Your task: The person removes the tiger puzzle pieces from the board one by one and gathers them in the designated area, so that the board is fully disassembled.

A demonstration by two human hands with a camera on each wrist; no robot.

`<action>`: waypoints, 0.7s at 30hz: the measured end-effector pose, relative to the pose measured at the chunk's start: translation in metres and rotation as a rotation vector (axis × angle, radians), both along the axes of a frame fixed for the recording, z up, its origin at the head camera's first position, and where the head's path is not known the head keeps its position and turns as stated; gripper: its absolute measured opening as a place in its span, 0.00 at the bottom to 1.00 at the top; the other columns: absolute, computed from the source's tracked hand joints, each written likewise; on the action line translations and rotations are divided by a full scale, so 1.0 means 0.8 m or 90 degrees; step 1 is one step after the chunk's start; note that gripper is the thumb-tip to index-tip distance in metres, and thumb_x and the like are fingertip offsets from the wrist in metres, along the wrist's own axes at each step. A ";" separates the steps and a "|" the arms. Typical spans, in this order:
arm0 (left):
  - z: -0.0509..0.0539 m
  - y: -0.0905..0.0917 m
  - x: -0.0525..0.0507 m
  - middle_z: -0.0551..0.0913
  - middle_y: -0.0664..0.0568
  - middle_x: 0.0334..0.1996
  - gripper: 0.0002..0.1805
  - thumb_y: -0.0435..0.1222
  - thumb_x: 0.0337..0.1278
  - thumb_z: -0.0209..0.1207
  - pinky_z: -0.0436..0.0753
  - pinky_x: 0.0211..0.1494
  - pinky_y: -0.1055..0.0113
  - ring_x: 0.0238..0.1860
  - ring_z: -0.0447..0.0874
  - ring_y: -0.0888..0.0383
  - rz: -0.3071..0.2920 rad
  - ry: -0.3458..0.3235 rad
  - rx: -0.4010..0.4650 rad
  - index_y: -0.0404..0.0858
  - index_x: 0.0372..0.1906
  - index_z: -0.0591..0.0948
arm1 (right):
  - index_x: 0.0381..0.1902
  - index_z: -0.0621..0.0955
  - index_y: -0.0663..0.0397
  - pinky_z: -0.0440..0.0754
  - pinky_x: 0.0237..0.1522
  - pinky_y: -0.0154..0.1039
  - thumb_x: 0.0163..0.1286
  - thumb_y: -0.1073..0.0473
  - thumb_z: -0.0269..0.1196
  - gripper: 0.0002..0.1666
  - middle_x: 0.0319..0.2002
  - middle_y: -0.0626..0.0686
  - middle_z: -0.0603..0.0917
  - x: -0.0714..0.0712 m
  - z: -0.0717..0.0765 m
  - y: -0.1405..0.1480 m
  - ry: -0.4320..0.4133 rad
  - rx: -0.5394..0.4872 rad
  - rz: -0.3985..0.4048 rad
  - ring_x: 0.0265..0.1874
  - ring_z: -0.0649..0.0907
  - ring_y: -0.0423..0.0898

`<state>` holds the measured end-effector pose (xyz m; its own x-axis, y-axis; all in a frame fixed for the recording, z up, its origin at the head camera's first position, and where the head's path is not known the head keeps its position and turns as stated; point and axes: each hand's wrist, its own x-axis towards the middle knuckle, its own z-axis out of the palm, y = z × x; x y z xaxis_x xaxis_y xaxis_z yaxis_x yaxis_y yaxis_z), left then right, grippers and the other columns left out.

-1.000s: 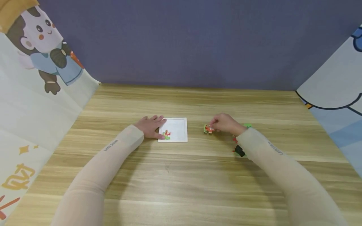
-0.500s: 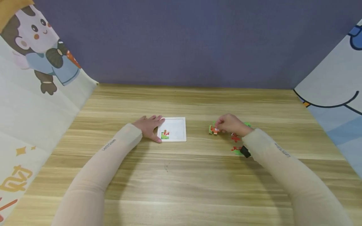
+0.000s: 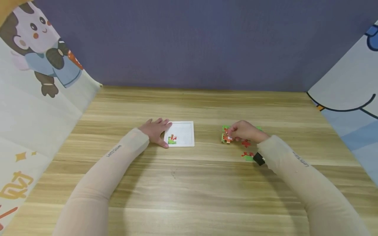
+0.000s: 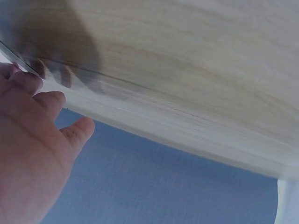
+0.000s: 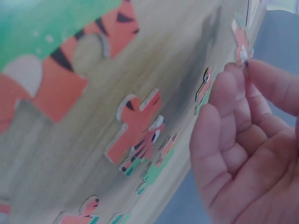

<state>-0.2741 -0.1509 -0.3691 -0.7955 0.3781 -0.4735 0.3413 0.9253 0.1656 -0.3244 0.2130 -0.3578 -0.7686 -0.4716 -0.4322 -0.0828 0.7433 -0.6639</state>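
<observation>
In the head view my left hand (image 3: pixel 155 131) rests with spread fingers on the left edge of a white square puzzle board (image 3: pixel 185 133). One green-and-red puzzle piece (image 3: pixel 172 141) lies in the board's near left corner. To the right, my right hand (image 3: pixel 244 130) pinches an orange-and-green puzzle piece (image 3: pixel 226 138) between thumb and fingers. From the right wrist, that held piece (image 5: pixel 241 49) appears edge-on at the fingertips, above the table. The left wrist view has only part of the left hand (image 4: pixel 32 144); the board is mostly outside it.
Loose puzzle pieces lie around the right hand: an orange striped one (image 5: pixel 135 123), a larger green-and-orange one (image 5: pixel 60 79), and a red-and-green one (image 3: pixel 247 156) nearer me. Some are partly covered by the hand. A dark blue partition (image 3: pixel 189 46) stands behind the wooden table (image 3: pixel 183 190).
The right hand has moved rightward with the pinched piece, back toward the loose pieces, uncovering some of them. The left hand stays on the board.
</observation>
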 end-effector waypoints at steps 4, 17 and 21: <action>0.003 -0.001 0.002 0.40 0.43 0.76 0.61 0.66 0.45 0.61 0.40 0.71 0.40 0.75 0.36 0.42 0.002 -0.002 0.008 0.39 0.76 0.46 | 0.33 0.81 0.62 0.66 0.18 0.33 0.68 0.67 0.55 0.07 0.23 0.50 0.78 -0.001 -0.002 0.001 -0.004 0.006 0.003 0.17 0.70 0.40; -0.004 -0.002 0.000 0.40 0.44 0.76 0.58 0.61 0.50 0.62 0.43 0.71 0.40 0.75 0.38 0.44 0.002 0.011 -0.003 0.39 0.76 0.45 | 0.36 0.82 0.62 0.71 0.21 0.33 0.68 0.66 0.56 0.07 0.25 0.50 0.80 -0.003 -0.004 0.006 -0.024 0.020 0.012 0.22 0.76 0.42; -0.001 0.001 0.002 0.41 0.44 0.76 0.58 0.60 0.50 0.62 0.43 0.71 0.40 0.75 0.39 0.45 0.003 0.013 -0.007 0.39 0.76 0.45 | 0.33 0.82 0.61 0.70 0.21 0.33 0.68 0.66 0.56 0.07 0.23 0.49 0.78 -0.006 -0.003 0.005 -0.038 0.018 0.021 0.20 0.74 0.41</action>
<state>-0.2726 -0.1504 -0.3703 -0.8064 0.3697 -0.4616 0.3405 0.9284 0.1486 -0.3291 0.2166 -0.3604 -0.7256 -0.4830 -0.4902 -0.0682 0.7593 -0.6472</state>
